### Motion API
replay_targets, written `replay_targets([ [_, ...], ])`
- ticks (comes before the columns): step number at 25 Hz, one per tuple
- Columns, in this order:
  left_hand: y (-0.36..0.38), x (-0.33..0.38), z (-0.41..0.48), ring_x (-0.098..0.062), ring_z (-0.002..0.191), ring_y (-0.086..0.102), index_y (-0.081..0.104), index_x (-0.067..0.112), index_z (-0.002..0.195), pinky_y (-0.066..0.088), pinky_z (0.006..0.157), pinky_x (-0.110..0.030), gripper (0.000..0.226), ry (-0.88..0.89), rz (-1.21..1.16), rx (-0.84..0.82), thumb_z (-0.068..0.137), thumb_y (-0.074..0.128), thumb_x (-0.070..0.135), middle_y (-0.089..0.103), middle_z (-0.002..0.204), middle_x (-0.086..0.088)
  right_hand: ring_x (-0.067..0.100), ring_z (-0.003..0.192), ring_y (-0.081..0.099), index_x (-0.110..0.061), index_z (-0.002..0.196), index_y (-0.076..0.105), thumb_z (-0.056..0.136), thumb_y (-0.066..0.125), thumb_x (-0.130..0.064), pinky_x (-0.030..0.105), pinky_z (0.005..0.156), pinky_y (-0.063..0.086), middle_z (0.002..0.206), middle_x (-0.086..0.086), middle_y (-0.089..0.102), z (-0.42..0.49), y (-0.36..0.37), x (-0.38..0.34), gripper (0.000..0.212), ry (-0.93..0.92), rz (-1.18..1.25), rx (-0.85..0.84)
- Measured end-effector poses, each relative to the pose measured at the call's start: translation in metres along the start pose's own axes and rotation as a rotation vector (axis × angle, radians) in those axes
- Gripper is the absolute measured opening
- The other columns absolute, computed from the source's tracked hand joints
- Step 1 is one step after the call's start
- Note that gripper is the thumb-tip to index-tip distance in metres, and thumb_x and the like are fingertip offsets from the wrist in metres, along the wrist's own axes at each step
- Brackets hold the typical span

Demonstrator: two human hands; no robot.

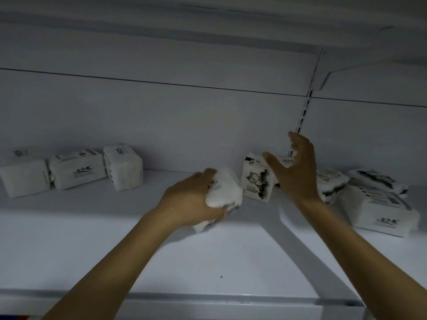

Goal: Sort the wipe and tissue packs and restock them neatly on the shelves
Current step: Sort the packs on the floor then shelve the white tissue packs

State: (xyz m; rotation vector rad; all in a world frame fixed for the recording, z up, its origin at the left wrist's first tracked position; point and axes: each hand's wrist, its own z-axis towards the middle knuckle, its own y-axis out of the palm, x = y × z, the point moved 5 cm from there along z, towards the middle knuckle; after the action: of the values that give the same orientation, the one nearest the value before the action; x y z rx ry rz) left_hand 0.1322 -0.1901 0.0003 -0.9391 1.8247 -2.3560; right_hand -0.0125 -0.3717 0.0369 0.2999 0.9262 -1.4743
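My left hand (189, 199) grips a white tissue pack (223, 192) just above the white shelf (115, 239), near its middle. My right hand (293, 172) hovers with fingers spread in front of an upright pack printed with a black-and-white animal (255, 181); I cannot tell if it touches it. Three white packs (74, 169) lie in a row at the left of the shelf. To the right, several more packs lie loosely, one large one (379, 211) nearest the front.
The shelf's back panel (184, 125) rises behind the packs, with a slotted upright (302, 116) at the right. An upper shelf (208, 24) overhangs the space. The shelf's front lip (208, 296) runs across the bottom.
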Motion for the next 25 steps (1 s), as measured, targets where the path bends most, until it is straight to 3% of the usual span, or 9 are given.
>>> replay_targets([
  [3, 0.018, 0.012, 0.001, -0.017, 0.115, 0.052, 0.023, 0.039, 0.142, 0.045, 0.094, -0.035, 0.104, -0.03, 0.3, -0.233, 0.056, 0.07, 0.076, 0.049, 0.13, 0.011, 0.029, 0.145, 0.02, -0.017, 0.149, 0.028, 0.074, 0.071, -0.057, 0.044, 0.116, 0.019, 0.155, 0.011, 0.028, 0.01, 0.021, 0.034, 0.096, -0.058, -0.479, -0.361],
  [6, 0.019, 0.014, 0.007, -0.02, 0.114, 0.052, 0.019, 0.04, 0.142, 0.045, 0.093, -0.036, 0.11, -0.094, 0.287, -0.279, 0.054, 0.073, 0.075, 0.048, 0.127, 0.009, 0.045, 0.124, 0.046, -0.011, 0.13, 0.054, 0.068, 0.082, -0.043, 0.051, 0.103, 0.034, 0.131, 0.023, 0.051, -0.011, 0.05, 0.042, 0.075, -0.324, -0.629, -0.422],
  [9, 0.019, 0.009, 0.003, -0.018, 0.104, 0.056, 0.027, 0.038, 0.139, 0.048, 0.085, -0.032, 0.098, -0.124, 0.255, -0.13, 0.058, 0.073, 0.069, 0.054, 0.118, 0.009, 0.039, 0.098, 0.057, -0.014, 0.117, 0.062, 0.066, 0.085, -0.03, 0.042, 0.085, 0.043, 0.114, 0.017, 0.054, -0.012, 0.049, 0.025, 0.058, -0.41, -0.554, -0.386],
  [13, 0.024, 0.008, -0.033, -0.02, 0.105, 0.057, 0.033, 0.035, 0.14, 0.052, 0.082, -0.037, 0.094, -0.171, 0.149, 0.3, 0.058, 0.064, 0.068, 0.057, 0.117, 0.005, 0.026, 0.108, 0.053, -0.023, 0.127, 0.055, 0.068, 0.083, -0.031, 0.036, 0.087, 0.047, 0.124, 0.009, 0.044, -0.013, 0.036, 0.015, 0.065, -0.302, -0.28, -0.431],
  [15, 0.025, 0.004, -0.065, -0.011, 0.1, 0.058, 0.035, 0.037, 0.134, 0.054, 0.076, -0.033, 0.086, -0.223, -0.135, 0.523, 0.062, 0.074, 0.062, 0.056, 0.114, 0.011, 0.016, 0.112, 0.047, -0.026, 0.138, 0.041, 0.068, 0.085, -0.027, 0.031, 0.09, 0.045, 0.13, 0.002, 0.035, -0.021, 0.03, 0.007, 0.082, -0.131, -0.031, -0.478],
  [17, 0.033, 0.001, -0.101, -0.005, 0.095, 0.062, 0.037, 0.033, 0.127, 0.054, 0.072, -0.025, 0.081, -0.297, -0.724, 0.666, 0.062, 0.081, 0.056, 0.059, 0.115, 0.009, 0.012, 0.107, 0.047, -0.028, 0.139, 0.036, 0.067, 0.086, -0.026, 0.026, 0.088, 0.042, 0.125, -0.003, 0.039, -0.037, 0.031, -0.004, 0.088, 0.065, 0.209, -0.571],
  [19, 0.04, -0.003, -0.132, -0.017, 0.099, 0.067, 0.046, 0.022, 0.125, 0.056, 0.077, -0.031, 0.077, -0.317, -1.179, 0.719, 0.061, 0.079, 0.049, 0.065, 0.118, -0.005, 0.012, 0.106, 0.054, -0.029, 0.135, 0.043, 0.068, 0.085, -0.027, 0.024, 0.086, 0.046, 0.122, -0.004, 0.05, -0.062, 0.041, -0.025, 0.079, 0.191, 0.433, -0.664],
  [23, 0.04, 0.002, -0.188, -0.038, 0.123, 0.054, 0.046, 0.009, 0.138, 0.04, 0.103, -0.056, 0.086, -0.157, -1.386, 0.616, 0.071, 0.074, 0.055, 0.057, 0.133, -0.02, 0.006, 0.102, 0.058, -0.027, 0.124, 0.056, 0.077, 0.077, -0.02, 0.008, 0.067, 0.048, 0.118, -0.007, 0.06, -0.127, 0.074, -0.094, 0.052, 0.095, 0.664, -0.829],
  [25, 0.033, -0.008, -0.219, -0.04, 0.132, 0.044, 0.039, 0.007, 0.144, 0.029, 0.11, -0.062, 0.087, -0.102, -1.412, 0.636, 0.078, 0.067, 0.057, 0.046, 0.142, -0.023, 0.007, 0.104, 0.06, -0.026, 0.128, 0.054, 0.076, 0.078, -0.021, 0.013, 0.072, 0.052, 0.121, -0.007, 0.06, -0.152, 0.085, -0.128, 0.057, 0.104, 0.714, -0.879],
])
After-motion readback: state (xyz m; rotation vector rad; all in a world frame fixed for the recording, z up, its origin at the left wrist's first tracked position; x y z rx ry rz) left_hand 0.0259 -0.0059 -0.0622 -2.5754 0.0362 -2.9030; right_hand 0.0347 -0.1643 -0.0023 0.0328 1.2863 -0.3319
